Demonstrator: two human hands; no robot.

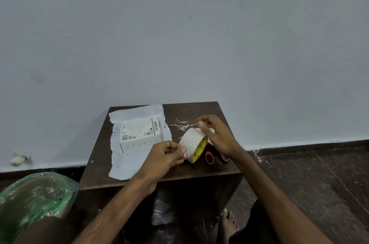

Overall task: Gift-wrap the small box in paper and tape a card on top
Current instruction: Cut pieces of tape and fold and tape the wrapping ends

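While the small box (139, 136) lies flat and unwrapped on the far half of the paper sheet (123, 166), both my hands are busy just to its right, on the tape roll (191, 142).

Right hand (217, 140): curled round the roll from the side away from the box. It holds the roll tilted above the table (199, 110), so the yellow core faces me and the band can run off.

Left hand (165, 156): thumb and forefinger pinch what appears to be the tape's free end, between roll and box, presumably to draw out a strip.

Orange-handled scissors (209, 158) lie right of the box, under the roll, in easy reach for cutting. Paper shreds (182, 125) are scattered to the right of the box's far end.

No fold is raised over the box yet. I judge the tape is being readied first. I can make out no card.
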